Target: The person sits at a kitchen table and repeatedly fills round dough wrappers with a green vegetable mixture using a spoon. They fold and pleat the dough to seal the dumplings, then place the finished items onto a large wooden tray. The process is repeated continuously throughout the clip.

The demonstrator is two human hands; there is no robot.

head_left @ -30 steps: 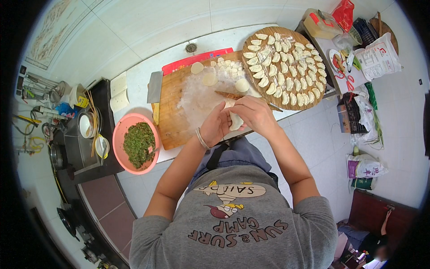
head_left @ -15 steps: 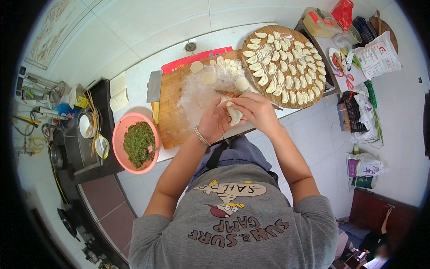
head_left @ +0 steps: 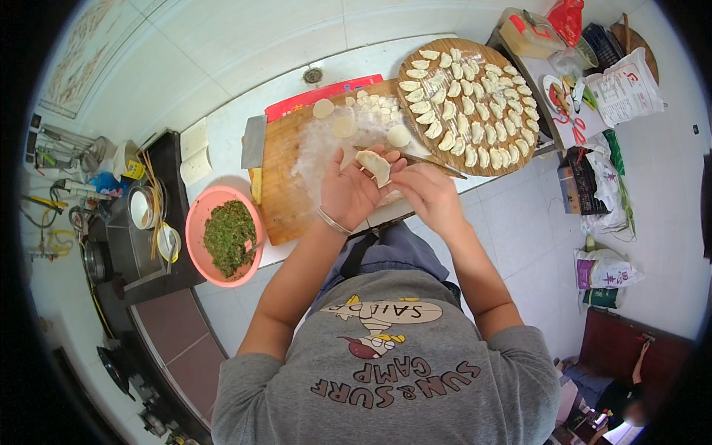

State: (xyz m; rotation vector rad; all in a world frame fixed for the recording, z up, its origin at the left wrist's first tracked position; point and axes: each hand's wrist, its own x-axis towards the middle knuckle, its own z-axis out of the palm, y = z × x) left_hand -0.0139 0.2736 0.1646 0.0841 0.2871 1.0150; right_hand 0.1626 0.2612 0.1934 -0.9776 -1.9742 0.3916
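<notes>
A folded, crescent-shaped dumpling [head_left: 374, 167] lies across the fingers of my left hand [head_left: 348, 194], which is palm up and holds it from below. From the right, my right hand [head_left: 429, 194] has its fingertips together at the dumpling's near end, closed on its edge. Both hands are over the near edge of the floured wooden cutting board [head_left: 285, 196]. Behind them on the board are round dough wrappers [head_left: 344, 127] and several small dough pieces [head_left: 382, 105]. A wooden rolling pin [head_left: 426, 163] lies just beyond my right hand, partly hidden.
Rows of finished dumplings cover a round wooden board [head_left: 467, 159] at the back right. A pink bowl [head_left: 194, 237] of green filling [head_left: 228, 233] stands left of the cutting board. A cleaver [head_left: 254, 142] rests on that board's left edge. Another person [head_left: 623, 397] is at the lower right.
My right hand has shifted down to the dumpling's near end. My left hand has spread its fingers more, and the dumpling now lies flatter and farther left across them.
</notes>
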